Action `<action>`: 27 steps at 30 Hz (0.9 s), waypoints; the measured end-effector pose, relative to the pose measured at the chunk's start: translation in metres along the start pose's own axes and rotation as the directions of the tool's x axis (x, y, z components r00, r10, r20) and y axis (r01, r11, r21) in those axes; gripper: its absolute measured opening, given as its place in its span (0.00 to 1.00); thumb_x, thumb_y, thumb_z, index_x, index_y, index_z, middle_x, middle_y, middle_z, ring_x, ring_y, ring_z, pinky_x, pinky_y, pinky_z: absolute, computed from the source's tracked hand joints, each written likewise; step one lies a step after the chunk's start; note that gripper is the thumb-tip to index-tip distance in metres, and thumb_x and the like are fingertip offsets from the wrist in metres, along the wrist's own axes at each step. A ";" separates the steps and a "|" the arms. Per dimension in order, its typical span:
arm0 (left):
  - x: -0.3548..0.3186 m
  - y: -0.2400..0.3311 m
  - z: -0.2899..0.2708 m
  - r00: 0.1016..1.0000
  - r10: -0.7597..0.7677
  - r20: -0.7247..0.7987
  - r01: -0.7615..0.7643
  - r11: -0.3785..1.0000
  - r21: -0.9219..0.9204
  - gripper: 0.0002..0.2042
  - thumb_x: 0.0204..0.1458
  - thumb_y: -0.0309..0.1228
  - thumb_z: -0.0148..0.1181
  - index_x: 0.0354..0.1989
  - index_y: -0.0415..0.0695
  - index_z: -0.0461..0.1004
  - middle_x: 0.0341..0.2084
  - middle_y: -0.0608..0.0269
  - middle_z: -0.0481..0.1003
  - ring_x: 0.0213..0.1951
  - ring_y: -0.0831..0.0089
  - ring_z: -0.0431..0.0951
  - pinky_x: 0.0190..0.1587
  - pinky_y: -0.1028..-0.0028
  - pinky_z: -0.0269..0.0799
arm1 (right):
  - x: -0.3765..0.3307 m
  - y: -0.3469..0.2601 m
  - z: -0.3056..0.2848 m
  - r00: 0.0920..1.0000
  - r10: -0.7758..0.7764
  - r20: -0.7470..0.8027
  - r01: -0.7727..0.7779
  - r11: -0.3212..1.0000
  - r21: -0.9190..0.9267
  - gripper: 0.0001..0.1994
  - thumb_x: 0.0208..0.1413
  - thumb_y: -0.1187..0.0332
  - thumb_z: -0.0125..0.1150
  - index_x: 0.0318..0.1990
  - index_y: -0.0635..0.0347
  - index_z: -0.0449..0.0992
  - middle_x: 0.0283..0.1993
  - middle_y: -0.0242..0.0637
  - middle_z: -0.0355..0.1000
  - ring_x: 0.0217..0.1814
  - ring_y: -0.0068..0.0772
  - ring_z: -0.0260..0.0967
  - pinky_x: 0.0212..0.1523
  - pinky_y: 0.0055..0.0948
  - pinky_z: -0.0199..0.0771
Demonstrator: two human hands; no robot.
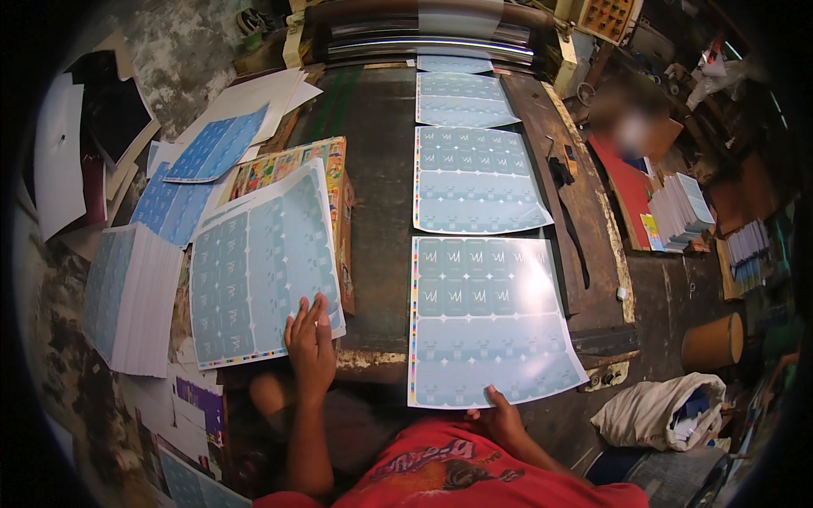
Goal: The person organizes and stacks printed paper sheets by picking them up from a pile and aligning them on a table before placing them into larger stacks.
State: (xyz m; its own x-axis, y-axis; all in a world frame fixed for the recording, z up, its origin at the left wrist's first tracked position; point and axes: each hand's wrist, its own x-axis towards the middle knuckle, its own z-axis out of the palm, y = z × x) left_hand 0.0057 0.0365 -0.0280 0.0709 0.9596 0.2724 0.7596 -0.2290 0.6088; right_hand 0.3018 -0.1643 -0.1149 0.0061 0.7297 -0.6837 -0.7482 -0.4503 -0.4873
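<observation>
A person's view down onto a dark worktop (381, 212) in a print shop. Four glossy pale blue printed sheets lie in a line down its middle, running away toward a roller machine (423, 30) at the far end. The nearest sheet (487, 326) hangs over the worktop's near edge. The right hand (500, 416) meets this sheet's near edge at the middle; its fingers are tucked under the paper, so whether the grip pinches the sheet cannot be told.

To the left, a stack of matching blue sheets (258, 271) rests tilted on a colourful printed box (334, 182). The left hand (312, 339) lies flat on the stack's near right corner, fingers together and stretched out, pressing down on the top sheet.

Further left sits one thick white-edged pile of sheets (127, 292), with several loose blue sheets (212, 148) scattered beyond it. At the right, a smaller bundle of printed cards (682, 212) and a white sack (660, 411) sit on the floor.
</observation>
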 end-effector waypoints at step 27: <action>-0.067 0.054 -0.028 0.820 0.517 0.244 -0.350 0.792 -0.501 0.07 0.55 0.41 0.61 0.30 0.56 0.81 0.34 0.75 0.81 0.57 0.68 0.73 0.67 0.43 0.42 | 0.011 -0.063 0.061 0.947 -0.185 0.260 0.213 0.973 -0.083 0.35 0.58 0.47 0.52 0.67 0.59 0.55 0.57 0.43 0.68 0.48 0.35 0.72 0.46 0.44 0.76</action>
State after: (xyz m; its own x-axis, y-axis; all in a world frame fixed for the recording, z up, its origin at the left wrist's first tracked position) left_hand 0.0242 -0.0449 0.0073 0.6091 0.7086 0.3562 0.2530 -0.5992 0.7595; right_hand 0.3085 -0.0967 -0.0588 -0.0283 0.9090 -0.4159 -0.6720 -0.3253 -0.6653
